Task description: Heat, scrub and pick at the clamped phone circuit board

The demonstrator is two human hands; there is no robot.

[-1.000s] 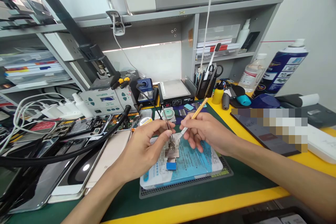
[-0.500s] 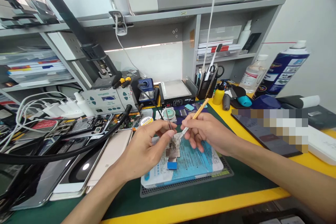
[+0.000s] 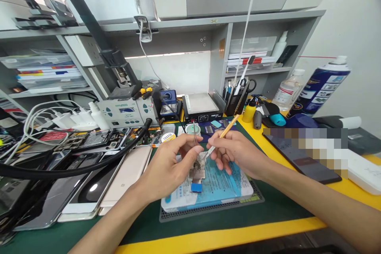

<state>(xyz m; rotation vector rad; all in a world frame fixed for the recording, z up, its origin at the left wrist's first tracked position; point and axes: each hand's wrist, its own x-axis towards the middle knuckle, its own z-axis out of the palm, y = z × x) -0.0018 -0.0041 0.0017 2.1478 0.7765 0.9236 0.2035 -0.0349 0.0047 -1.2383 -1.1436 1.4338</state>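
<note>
My left hand (image 3: 175, 164) pinches a pair of tweezers (image 3: 195, 137), their points down among small metal parts. In my right hand (image 3: 233, 151) is a slim pen-like tool (image 3: 229, 126) with a yellow handle and a pale lower section. Its tip reaches the upper right of a small metal holder (image 3: 197, 173) with a blue end block (image 3: 196, 187). My fingers partly cover what sits in the holder. Beneath it lies a flat blue-and-white box (image 3: 228, 184), resting on a grey perforated mat (image 3: 258, 199).
Several phones (image 3: 127, 180) lie at left, crossed by a thick black hose (image 3: 89, 172). Behind my hands stand a hot plate (image 3: 201, 105), a solder spool (image 3: 193, 129) and a pen holder (image 3: 235, 103). A blue spray can (image 3: 318, 83) and a dark panel (image 3: 300, 158) are at right.
The camera view has shifted slightly, so the background sits lower and further right. Both hands keep their grips, and the right tool's tip stays by the metal holder.
</note>
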